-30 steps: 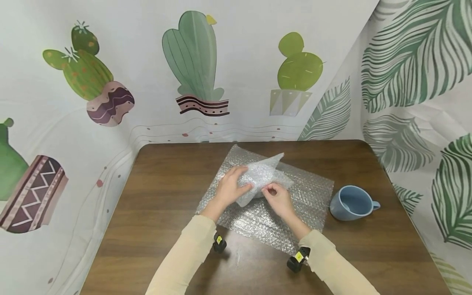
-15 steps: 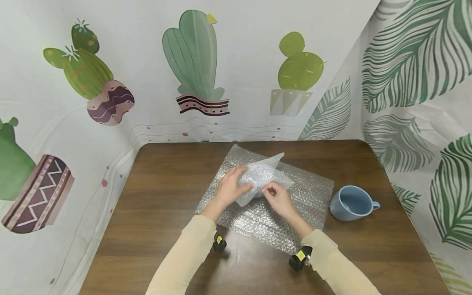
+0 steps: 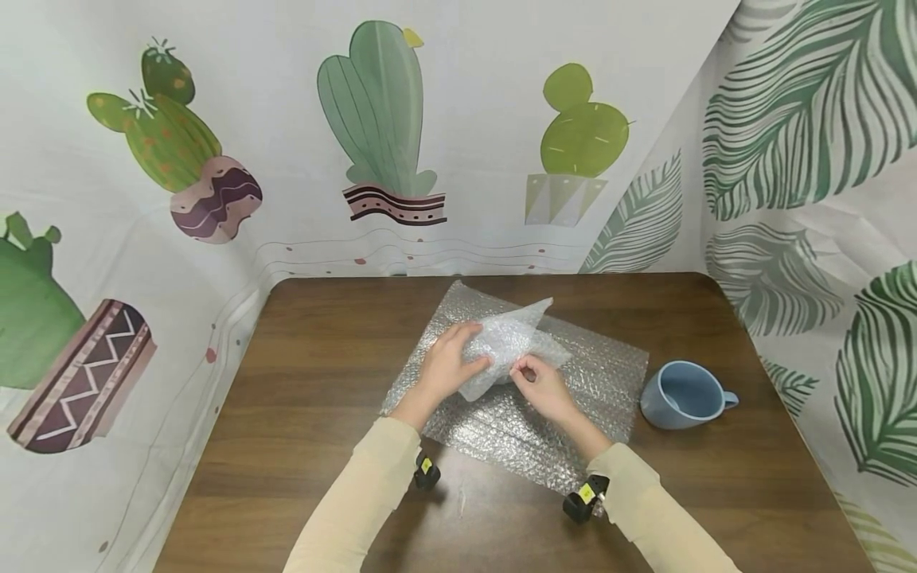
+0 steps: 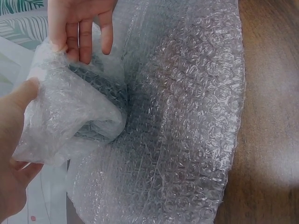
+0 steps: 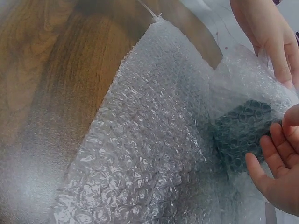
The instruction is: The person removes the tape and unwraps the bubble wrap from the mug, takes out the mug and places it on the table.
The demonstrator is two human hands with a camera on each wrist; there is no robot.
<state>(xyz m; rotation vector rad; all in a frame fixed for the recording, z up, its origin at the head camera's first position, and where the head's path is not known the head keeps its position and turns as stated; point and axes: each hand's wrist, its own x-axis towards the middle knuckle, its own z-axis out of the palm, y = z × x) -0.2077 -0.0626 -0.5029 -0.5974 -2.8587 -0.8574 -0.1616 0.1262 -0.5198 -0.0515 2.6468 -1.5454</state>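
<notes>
A bundle point(image 3: 505, 338) folded in bubble wrap sits near the middle of the table, its loose corners sticking up and out to the right. Through the layers a dark blue-green thing point(image 5: 243, 121) shows in the right wrist view; its kind is hidden by the wrap. My left hand point(image 3: 446, 362) grips the bundle from the left, thumb on the near side and fingers over the top. With thumb and index finger my right hand point(image 3: 542, 388) pinches the wrap at the bundle's right front, the other fingers loose. Underneath spreads a flat bubble wrap sheet point(image 3: 516, 446).
A blue mug point(image 3: 684, 394) stands upright to the right of the sheet, handle pointing right. Brown wooden table point(image 3: 308, 374) surrounds the wrap. Behind it hangs a white cloth point(image 3: 480, 135) printed with cacti and leaves.
Both hands keep their hold on the wrap almost unmoved. The right wrist has shifted very slightly to the right. The bundle and the mug stay in place.
</notes>
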